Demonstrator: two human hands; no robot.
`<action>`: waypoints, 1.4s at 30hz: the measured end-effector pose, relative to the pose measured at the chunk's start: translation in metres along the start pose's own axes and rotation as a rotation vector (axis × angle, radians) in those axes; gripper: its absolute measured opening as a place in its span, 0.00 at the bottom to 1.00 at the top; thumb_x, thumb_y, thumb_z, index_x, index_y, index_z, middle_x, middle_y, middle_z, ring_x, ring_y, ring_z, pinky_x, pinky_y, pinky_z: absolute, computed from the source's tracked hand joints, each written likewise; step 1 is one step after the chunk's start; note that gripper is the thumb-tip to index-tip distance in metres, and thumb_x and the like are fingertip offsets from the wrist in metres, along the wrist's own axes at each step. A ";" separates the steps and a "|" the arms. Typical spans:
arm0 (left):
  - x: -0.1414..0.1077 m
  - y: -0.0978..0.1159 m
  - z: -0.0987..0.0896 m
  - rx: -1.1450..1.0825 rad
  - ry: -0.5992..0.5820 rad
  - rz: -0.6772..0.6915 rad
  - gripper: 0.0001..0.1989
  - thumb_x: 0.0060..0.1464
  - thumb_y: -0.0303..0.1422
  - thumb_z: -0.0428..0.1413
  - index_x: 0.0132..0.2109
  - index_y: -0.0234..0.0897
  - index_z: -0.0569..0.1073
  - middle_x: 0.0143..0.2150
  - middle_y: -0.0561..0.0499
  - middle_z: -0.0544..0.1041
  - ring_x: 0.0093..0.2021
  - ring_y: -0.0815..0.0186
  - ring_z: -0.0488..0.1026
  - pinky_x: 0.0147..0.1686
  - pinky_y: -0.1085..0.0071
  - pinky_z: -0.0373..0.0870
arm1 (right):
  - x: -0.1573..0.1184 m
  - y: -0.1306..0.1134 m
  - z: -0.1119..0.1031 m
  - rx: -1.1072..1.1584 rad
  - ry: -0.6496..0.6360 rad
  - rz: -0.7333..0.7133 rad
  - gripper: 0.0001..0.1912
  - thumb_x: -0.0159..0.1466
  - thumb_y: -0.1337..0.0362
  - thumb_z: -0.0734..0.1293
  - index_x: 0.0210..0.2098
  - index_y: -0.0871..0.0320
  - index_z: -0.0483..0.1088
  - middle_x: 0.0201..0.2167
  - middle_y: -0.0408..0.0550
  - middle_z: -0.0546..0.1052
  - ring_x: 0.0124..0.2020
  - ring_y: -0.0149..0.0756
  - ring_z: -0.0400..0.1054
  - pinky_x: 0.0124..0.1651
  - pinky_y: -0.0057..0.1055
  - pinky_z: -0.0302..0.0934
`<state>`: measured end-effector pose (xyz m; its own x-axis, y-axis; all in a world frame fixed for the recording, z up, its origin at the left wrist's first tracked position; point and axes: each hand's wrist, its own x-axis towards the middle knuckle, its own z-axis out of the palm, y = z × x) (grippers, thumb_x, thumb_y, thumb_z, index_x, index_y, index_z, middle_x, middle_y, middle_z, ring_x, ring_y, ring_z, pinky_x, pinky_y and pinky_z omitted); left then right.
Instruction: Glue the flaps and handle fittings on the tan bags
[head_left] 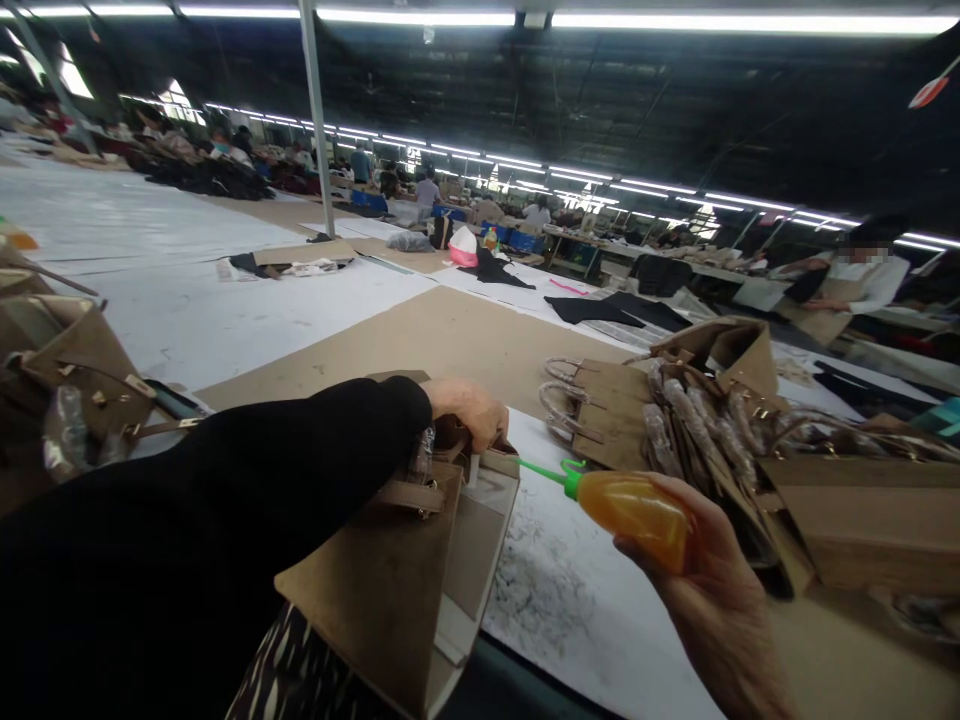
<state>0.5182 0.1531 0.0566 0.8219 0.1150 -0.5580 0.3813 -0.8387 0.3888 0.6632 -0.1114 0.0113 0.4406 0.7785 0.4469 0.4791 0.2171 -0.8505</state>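
"What does the right hand [712, 565] grip?"

"A squeeze bottle [634, 508], glossy and rounded, amber-coloured; the fingers wrap its base, and the thin green nozzle [553, 472] points left, away from the palm."

"And the handbag [382, 570]?"

"Left of the bottle and below the left hand [471, 408], tilted and gaping. The nozzle's tip is at its upper edge; whether they touch, I can't tell."

"Is the left hand clamping it?"

"It curls over the top, but I can't tell if it pinches."

"Materials?"

"Matte brown outside, smooth pale panels within. Beyond the bottle, more brown bags [615, 412] have handles [688, 412] in crinkly clear plastic."
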 end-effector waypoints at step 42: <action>-0.006 0.018 0.011 0.067 -0.012 -0.050 0.12 0.35 0.26 0.56 0.33 0.36 0.77 0.22 0.55 0.73 0.26 0.64 0.68 0.29 0.69 0.66 | -0.046 0.017 -0.015 -0.173 -0.185 -0.064 0.23 0.59 0.53 0.74 0.51 0.43 0.68 0.49 0.45 0.72 0.48 0.45 0.69 0.51 0.35 0.64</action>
<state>0.5156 0.1313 0.0594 0.7972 0.1522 -0.5842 0.3924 -0.8660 0.3100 0.6617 -0.1525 -0.0195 0.2665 0.8643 0.4265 0.6314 0.1778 -0.7548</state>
